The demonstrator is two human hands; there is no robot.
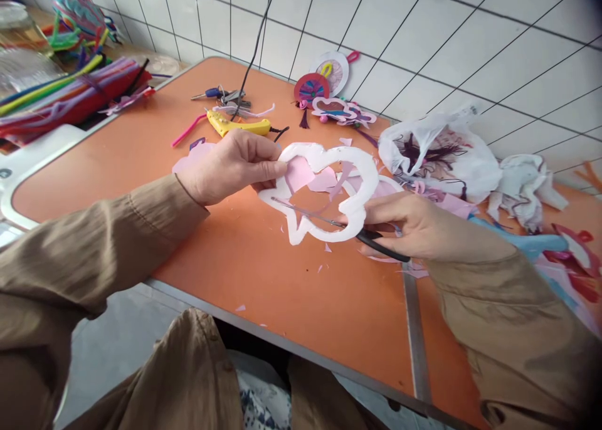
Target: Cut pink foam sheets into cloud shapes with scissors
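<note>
Above the orange table, my left hand (235,165) pinches the upper left edge of a white cloud-shaped frame (365,178) with an open middle. My right hand (418,224) is at the frame's lower right, closed around black-handled scissors (383,245). The metal end of the scissors shows by the frame's lower edge; how far the blades part cannot be made out. Pink paper pieces (300,174) show through the opening, and a thin purplish strip crosses it. Small pink scraps are scattered on the table below the frame.
A yellow glue gun (239,126) with a black cord and keys (230,96) lie behind my left hand. Decorated paper shapes (311,89) rest by the tiled wall. A white plastic bag (439,154) stands at right, colourful pipe cleaners (70,104) at far left.
</note>
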